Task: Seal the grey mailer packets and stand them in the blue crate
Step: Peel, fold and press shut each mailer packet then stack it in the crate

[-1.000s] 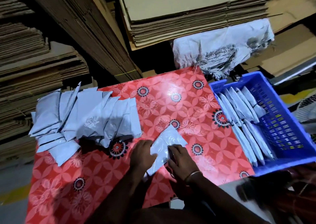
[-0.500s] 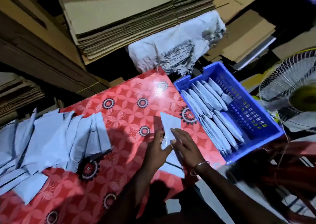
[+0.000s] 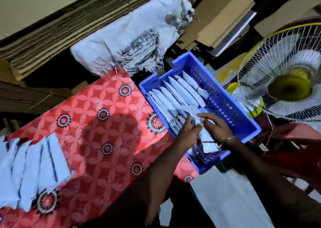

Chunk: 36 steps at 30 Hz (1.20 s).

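- Beside the red-clothed table (image 3: 97, 127), the blue crate (image 3: 243, 121) holds a row of grey packets (image 3: 180, 92) standing on edge.
- Over its near end, the left hand (image 3: 188, 130) and right hand (image 3: 217, 127) both pinch one packet (image 3: 199, 123), partly inside the crate.
- More packets, loose (image 3: 34, 168), lie at the table's left.

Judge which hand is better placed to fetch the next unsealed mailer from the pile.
Left. The left hand is nearer the pile of grey mailers on the red floral tablecloth; the right hand is over the blue crate, holding the packet.
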{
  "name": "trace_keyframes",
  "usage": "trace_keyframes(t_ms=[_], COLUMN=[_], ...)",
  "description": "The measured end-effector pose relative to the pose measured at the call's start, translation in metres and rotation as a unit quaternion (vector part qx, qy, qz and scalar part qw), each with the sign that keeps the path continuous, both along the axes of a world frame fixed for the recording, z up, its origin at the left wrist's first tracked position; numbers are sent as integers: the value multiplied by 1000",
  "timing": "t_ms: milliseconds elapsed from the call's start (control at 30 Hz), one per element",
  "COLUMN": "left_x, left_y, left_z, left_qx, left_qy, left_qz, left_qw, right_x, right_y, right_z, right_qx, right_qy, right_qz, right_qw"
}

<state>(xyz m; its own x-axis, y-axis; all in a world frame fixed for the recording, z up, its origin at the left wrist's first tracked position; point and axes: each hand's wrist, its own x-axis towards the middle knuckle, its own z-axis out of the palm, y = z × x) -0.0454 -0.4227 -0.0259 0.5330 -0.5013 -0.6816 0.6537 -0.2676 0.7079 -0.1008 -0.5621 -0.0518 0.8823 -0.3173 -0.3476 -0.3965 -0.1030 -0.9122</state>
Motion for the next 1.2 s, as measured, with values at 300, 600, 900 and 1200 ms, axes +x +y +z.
trace_keyframes(t_ms=[300, 600, 900, 1200], left_x=[33, 62, 86, 84], left_y=[-63, -63, -93, -81], left_z=[-40, -80, -110, -121], left_qx=[100, 257, 300, 198], left_qy=[58, -157, -177, -100], left_qz=[-66, -32, -161, -148], left_qw=[991, 953, 923, 964], right_x=[27, 29, 21, 35], right_y=[-80, -78, -70, -72], right_z=[-82, -96, -156, -155], right_qx=[-16, -106, -230, -200], right_qy=[96, 116, 129, 233], right_qz=[91, 123, 151, 164], right_qw=[991, 980, 953, 937])
